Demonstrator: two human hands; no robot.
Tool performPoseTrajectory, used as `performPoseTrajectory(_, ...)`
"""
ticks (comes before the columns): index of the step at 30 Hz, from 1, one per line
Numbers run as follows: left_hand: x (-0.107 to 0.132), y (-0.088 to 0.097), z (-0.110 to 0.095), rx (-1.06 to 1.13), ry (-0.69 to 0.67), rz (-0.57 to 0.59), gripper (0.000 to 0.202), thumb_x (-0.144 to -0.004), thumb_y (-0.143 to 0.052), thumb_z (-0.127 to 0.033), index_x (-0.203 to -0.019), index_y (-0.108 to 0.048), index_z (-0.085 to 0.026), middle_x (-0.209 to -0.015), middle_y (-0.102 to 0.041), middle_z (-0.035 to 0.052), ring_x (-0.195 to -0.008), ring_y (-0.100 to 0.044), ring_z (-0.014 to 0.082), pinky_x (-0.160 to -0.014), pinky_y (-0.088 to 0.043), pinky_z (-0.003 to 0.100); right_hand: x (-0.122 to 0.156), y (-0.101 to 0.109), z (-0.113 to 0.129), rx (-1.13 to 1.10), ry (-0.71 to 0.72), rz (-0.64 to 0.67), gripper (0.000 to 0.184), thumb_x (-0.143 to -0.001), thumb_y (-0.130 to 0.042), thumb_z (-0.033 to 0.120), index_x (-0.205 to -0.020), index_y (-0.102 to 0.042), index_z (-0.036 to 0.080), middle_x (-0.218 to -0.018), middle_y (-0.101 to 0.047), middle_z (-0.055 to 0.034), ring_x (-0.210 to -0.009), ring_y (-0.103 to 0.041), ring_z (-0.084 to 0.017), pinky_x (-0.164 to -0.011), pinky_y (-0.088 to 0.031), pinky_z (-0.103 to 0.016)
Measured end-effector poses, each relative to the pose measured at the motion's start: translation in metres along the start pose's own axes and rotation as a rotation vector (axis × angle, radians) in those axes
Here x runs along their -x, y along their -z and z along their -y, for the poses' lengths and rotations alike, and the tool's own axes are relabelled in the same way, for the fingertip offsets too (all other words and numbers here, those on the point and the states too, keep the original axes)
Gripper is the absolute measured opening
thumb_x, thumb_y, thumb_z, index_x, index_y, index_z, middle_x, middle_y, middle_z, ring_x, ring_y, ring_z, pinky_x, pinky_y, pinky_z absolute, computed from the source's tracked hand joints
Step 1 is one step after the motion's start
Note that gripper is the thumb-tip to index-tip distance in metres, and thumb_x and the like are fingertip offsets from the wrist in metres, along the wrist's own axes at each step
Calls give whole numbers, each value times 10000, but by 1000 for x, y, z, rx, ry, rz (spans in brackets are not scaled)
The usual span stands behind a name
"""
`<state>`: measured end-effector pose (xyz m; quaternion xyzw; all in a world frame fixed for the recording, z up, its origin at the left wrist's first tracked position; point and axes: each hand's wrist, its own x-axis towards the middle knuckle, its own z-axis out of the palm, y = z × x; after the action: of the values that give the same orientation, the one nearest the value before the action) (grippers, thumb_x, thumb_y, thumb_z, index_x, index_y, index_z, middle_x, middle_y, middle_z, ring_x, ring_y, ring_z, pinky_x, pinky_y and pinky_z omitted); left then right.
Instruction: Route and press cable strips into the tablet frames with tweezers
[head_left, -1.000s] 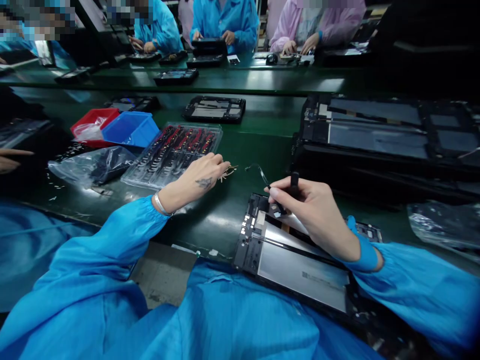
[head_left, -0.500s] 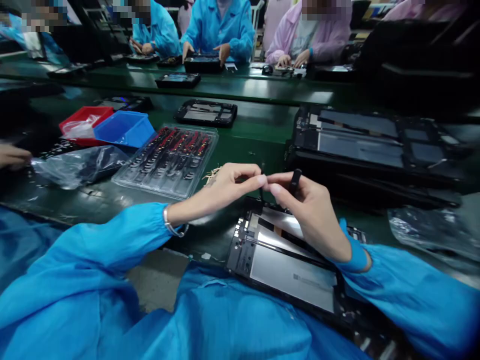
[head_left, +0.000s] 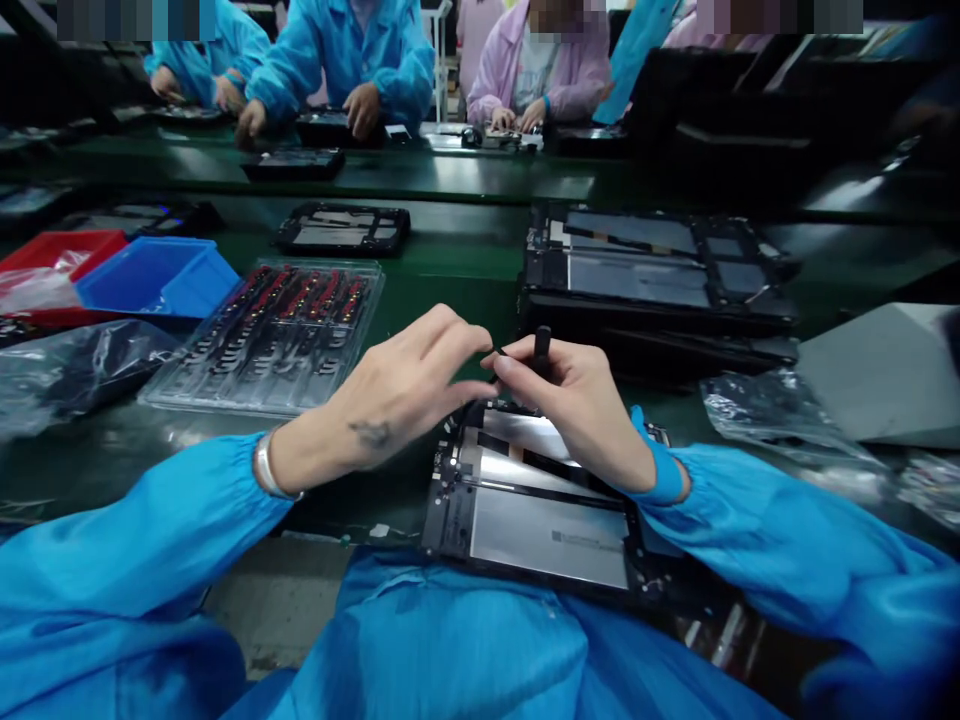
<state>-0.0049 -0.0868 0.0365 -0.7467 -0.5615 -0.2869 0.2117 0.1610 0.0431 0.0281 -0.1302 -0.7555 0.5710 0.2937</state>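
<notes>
1. Step in hand: looks like fine two-handed work on a small dark part (head_left: 501, 352), above an uncovered device (head_left: 551, 545) at the near edge of the counter (head_left: 454, 290).
2. Right hand (head_left: 574, 390): thumb and index pinched together, apparently on that part. A black stub (head_left: 541, 350) stands up beside the curled fingers; can't tell what it belongs to.
3. Left hand (head_left: 416, 385): thumb and index clearly parted, index tip just beside the right fingertips. No load visible; can't tell if it touches the part. Other fingers hidden.
4. Device: flat, bare insides up, near edge by the person's lap. Right hand and sleeve cover some of it.
5. Around: clear tray (head_left: 225, 404) of small red-and-black parts left of the hands, blue bin (head_left: 202, 290) beyond it toward the counter's left end; device stack (head_left: 660, 275) right of the hands, toward the far edge.
6. Next move calls for, my read: steady right pinch, left fingers lined up on the part — both kept clear of the exposed insides below.
7. Vs half a second ago: left fingertips met the right ones then; now left thumb and index are spread, back of hand up. Right pinch looks much the same. View has swung right — a grey box (head_left: 885, 375) now shows more fully.
</notes>
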Motion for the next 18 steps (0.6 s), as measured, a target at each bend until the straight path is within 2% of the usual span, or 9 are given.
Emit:
performPoseTrajectory(2, -5, -1, -7, -192, -114, -89, 69, -1013, -586, -215, -1037, -586, -151, -927, -623, 59, -808, -612, 169, -687, -514, 273, 0, 0, 2, 1, 24, 7, 185, -922, -670, 271, -785, -721, 158, -670, -685, 22, -607, -557, -84, -615, -439, -245)
performPoseTrajectory(3, -7, -1, -10, -248, -140, -103, 38, -1010, -571, -173, -1007, -596, -144, -908, -631, 64, -801, -618, 174, -679, -520, 278, 1, 0, 2, 7, 40, 11, 202, -936, -652, 269, -776, -714, 162, -676, -685, 24, -616, -564, -84, -624, -443, -244)
performPoseTrajectory(8, -12, 1, -18, -281, -105, -102, 60, -984, -574, -102, -975, -634, -100, -890, -666, 88, -788, -646, 190, -682, -552, 294, 5, 0, 2, 105, 110, 25, 211, -965, -619, 266, -804, -705, 160, -725, -694, 18, -693, -621, -96, -653, -463, -228)
performPoseTrajectory(13, -10, 1, -20, -315, -92, -79, 83, -970, -568, -70, -978, -648, -87, -901, -683, 96, -811, -663, 201, -686, -559, 301, 5, 1, -3, 277, 198, 15, 253, -985, -595, 287, -803, -709, 150, -744, -690, 1, -697, -614, -109, -632, -447, -234)
performPoseTrajectory(18, -14, 4, -28, -424, -97, -32, 197, -1005, -505, -126, -889, -664, -134, -789, -662, 49, -706, -634, 173, -616, -530, 288, 11, 0, 1, 340, 261, 41, 189, -972, -617, 258, -863, -730, 153, -774, -709, 0, -706, -641, -115, -648, -461, -239)
